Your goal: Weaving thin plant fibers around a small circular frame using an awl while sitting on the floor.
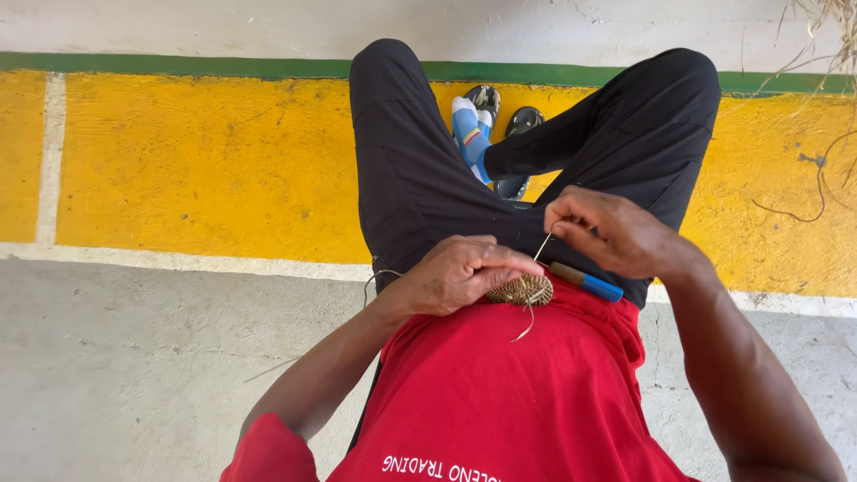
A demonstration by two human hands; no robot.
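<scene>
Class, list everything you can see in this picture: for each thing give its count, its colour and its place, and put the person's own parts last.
woven coil: one, tan-brown, on the lap, held by the left hand
fibre strand: one, pale straw, rising from the coil to the right hand's fingers
tool: one, brown with a blue end, on the lap beside the coil, under the right hand
loose fibres: several, dry straw, top right corner
floor: grey concrete, with a yellow band, a green stripe and white lines
shoes: two, dark, on the yellow band
socks: blue and white, at the ankles
trousers: black
shirt: red
left hand: pinching the coil
right hand: pinching the strand
</scene>
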